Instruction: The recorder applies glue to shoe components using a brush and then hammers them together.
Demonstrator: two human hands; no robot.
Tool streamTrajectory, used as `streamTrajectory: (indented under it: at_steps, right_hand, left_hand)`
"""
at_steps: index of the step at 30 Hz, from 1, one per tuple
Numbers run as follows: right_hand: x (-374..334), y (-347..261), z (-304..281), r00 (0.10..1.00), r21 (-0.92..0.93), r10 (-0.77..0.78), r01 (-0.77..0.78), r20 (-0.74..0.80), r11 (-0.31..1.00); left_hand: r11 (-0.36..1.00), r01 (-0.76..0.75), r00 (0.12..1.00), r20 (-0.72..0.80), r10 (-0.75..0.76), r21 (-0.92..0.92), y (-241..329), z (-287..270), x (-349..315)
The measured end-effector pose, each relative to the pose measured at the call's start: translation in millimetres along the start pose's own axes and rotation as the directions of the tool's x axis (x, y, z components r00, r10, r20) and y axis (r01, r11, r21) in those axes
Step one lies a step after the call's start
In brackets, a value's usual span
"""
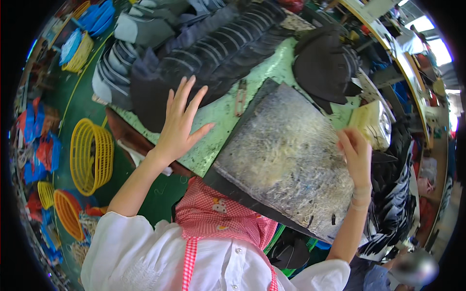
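My left hand is raised with its fingers spread, just over the near edge of a long overlapping row of dark curved pieces. Nothing is in it. My right hand hovers by the right edge of a worn grey pad, its fingers curled in. Whether something small sits between those fingers is hidden. The pad, scuffed and stained, lies on a dark sheet on the green tabletop. Small thread snips rest between the row and the pad. A stack of black curved pieces lies beyond the pad.
At the right stands a pale yellow block, with a heap of black pieces nearer me. Yellow and orange baskets stand on the green floor at left. Another person is at the lower right.
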State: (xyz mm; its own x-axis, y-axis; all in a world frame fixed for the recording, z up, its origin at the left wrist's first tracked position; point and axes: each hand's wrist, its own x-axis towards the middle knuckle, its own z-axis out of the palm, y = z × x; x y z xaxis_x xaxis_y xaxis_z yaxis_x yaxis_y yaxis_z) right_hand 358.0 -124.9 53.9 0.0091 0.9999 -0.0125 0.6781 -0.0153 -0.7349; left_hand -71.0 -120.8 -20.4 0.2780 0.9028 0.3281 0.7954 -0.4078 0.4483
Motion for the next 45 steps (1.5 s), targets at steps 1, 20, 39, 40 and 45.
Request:
streamTrajectory:
  at_steps: [1, 20, 39, 40, 45]
  right_hand:
    - [21, 0, 6, 0.999, 0.063, 0.036, -0.034, -0.037, 0.997]
    - [103, -12, 42, 0.8, 0.23, -0.18, 0.367, -0.572, 0.901]
    - [169, 34, 27, 0.824, -0.185, -0.323, 0.266, -0.466, 0.946]
    - [178, 28, 22, 0.877, -0.075, -0.187, 0.171, -0.443, 0.982]
    - [213, 24, 11, 0.913, -0.46, 0.015, -0.219, -0.407, 0.86]
  left_hand:
    - [0.996, -0.055, 0.998, -0.002, 0.055, -0.066, 2, 2, 10]
    - [0.509, 0.146, 0.989, 0.137, -0.056, -0.848, 31, 171, 281]
    - [0.127, 0.254, 0.966, 0.247, -0.071, -0.959, 39, 167, 272]
    - [0.128, 0.238, 0.968, 0.223, -0.117, -0.963, 40, 170, 275]
    - [0.467, 0.3, 0.952, 0.229, -0.205, -0.832, 51, 184, 304]
